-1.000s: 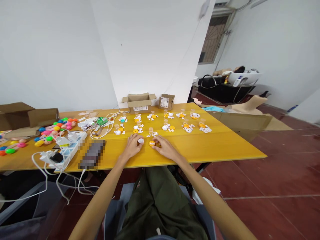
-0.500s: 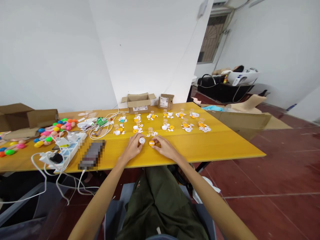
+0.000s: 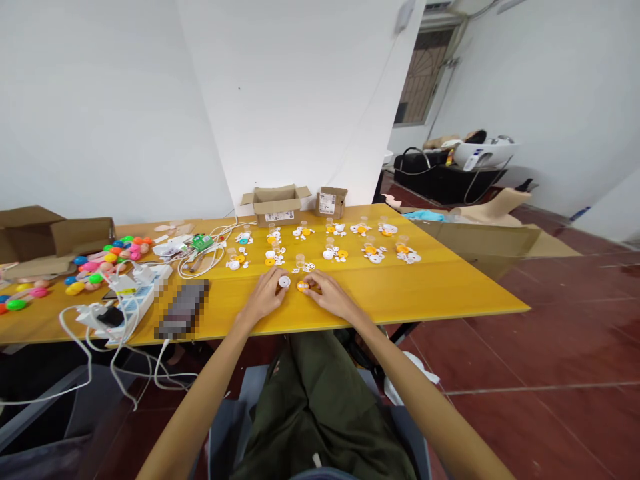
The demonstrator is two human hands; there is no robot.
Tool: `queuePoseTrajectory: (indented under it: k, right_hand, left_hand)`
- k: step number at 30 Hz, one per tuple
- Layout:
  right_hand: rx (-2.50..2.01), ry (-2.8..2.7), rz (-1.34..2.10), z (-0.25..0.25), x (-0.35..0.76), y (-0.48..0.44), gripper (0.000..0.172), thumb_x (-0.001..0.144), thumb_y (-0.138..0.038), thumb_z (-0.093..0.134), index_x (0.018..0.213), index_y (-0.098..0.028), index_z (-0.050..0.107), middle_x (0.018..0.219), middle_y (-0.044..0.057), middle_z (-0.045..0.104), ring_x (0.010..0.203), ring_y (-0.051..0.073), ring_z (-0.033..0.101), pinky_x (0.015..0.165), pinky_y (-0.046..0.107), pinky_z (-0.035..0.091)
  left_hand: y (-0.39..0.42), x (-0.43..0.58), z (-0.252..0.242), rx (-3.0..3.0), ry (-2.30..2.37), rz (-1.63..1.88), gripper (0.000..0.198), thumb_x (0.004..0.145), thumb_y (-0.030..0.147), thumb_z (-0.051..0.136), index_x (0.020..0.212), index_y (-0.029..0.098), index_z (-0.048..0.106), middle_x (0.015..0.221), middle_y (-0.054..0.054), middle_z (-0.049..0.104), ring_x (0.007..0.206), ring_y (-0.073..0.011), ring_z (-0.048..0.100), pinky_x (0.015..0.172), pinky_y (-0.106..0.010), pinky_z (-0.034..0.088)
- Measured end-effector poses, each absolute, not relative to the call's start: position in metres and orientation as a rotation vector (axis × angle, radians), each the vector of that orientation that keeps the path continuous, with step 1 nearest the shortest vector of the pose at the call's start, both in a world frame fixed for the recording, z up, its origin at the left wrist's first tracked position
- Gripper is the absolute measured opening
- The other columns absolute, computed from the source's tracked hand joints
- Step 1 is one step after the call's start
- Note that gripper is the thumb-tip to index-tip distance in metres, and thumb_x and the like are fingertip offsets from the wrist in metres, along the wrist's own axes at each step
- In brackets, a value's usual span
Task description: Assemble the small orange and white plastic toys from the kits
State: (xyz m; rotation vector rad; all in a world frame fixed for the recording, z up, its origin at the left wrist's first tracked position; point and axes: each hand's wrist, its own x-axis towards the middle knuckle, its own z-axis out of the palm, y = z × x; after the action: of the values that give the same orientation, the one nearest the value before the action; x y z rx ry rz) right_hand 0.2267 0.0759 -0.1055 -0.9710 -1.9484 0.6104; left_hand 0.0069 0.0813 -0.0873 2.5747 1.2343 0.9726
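Note:
Both my hands rest on the yellow table (image 3: 440, 283) near its front edge. My left hand (image 3: 265, 297) pinches a small white round part (image 3: 284, 281) between thumb and fingers. My right hand (image 3: 331, 296) pinches a small orange round part (image 3: 303, 286) just to the right of the white one. Right behind them lie tiny white pieces and a clear little cup (image 3: 301, 261). Farther back, several small groups of white and orange parts (image 3: 373, 253) are laid out in two rows.
Two open cardboard boxes (image 3: 278, 204) stand at the table's far edge. At the left lie coloured plastic eggs (image 3: 100, 263), a power strip with white cables (image 3: 127, 300) and a dark flat object (image 3: 183, 309). Larger cardboard boxes (image 3: 55, 237) sit at the far left. Red tiled floor lies to the right.
My left hand has shifted the white round part slightly to the right, closer to the orange one. The view has drifted a little; the hands otherwise stay put.

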Motion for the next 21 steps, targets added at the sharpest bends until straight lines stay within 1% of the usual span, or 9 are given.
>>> queuePoseTrajectory:
  k: [11, 16, 21]
  right_hand:
    - [-0.995, -1.954, 0.648, -0.1055, 0.2261, 0.0768, 0.009, 0.085, -0.022, 0.063, 0.095, -0.023, 0.064, 0.099, 0.004, 0.066, 0.091, 0.02, 0.065, 0.088, 0.036, 0.052]
    - [-1.013, -1.947, 0.667, -0.1061, 0.2257, 0.0775, 0.012, 0.085, -0.021, 0.063, 0.096, -0.023, 0.065, 0.099, 0.004, 0.067, 0.092, 0.02, 0.065, 0.088, 0.035, 0.052]
    - [-1.007, -1.956, 0.655, -0.1063, 0.2255, 0.078, 0.011, 0.085, -0.022, 0.063, 0.096, -0.023, 0.064, 0.1, 0.004, 0.067, 0.091, 0.02, 0.065, 0.088, 0.035, 0.053]
  left_hand:
    - [0.0859, 0.0063, -0.09, 2.436, 1.207, 1.027, 0.036, 0.085, 0.012, 0.055, 0.118, 0.025, 0.059, 0.117, -0.006, 0.065, 0.11, -0.023, 0.062, 0.098, -0.039, 0.051]
    - [0.0879, 0.0063, -0.0914, 2.35, 1.22, 1.068, 0.035, 0.083, 0.012, 0.057, 0.116, 0.025, 0.06, 0.113, -0.005, 0.068, 0.1, -0.0215, 0.065, 0.09, -0.036, 0.054]
    - [0.087, 0.0072, -0.0905, 2.287, 1.221, 1.054, 0.033, 0.082, 0.014, 0.06, 0.114, 0.024, 0.061, 0.108, -0.004, 0.069, 0.09, -0.019, 0.065, 0.085, -0.034, 0.055]
